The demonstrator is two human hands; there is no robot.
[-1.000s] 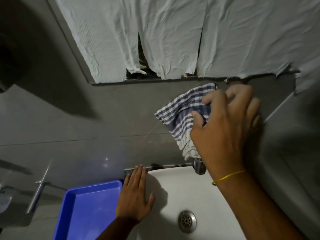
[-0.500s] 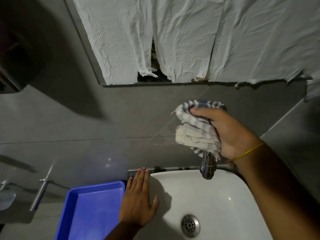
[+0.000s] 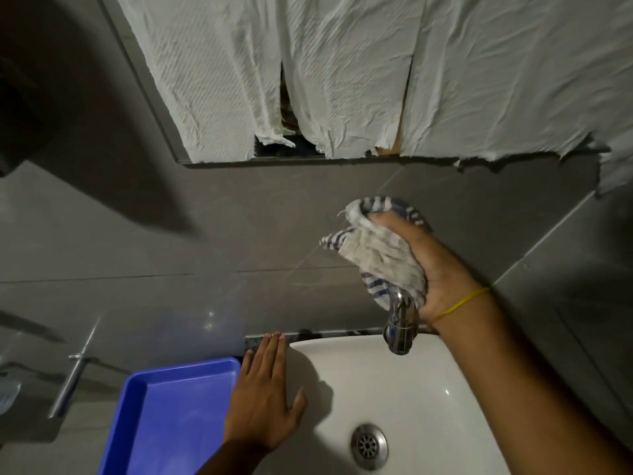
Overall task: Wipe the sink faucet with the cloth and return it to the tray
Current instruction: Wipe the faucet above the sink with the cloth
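Since a second ago the right hand (image 3: 435, 269) has turned palm-up and bunched the cloth (image 3: 380, 255) around the faucet (image 3: 402, 323), at 12 o'clock of the sink (image 3: 428, 389); the left hand (image 3: 263, 402) lies flat and empty, tray (image 3: 178, 416) at its 9; the cloth looks light, soft and likely to slip unless gripped as a wad.

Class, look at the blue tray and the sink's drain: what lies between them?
In the head view, the left hand lies flat, fingers spread, on the white sink's rim between the blue tray and the drain, then bare basin.
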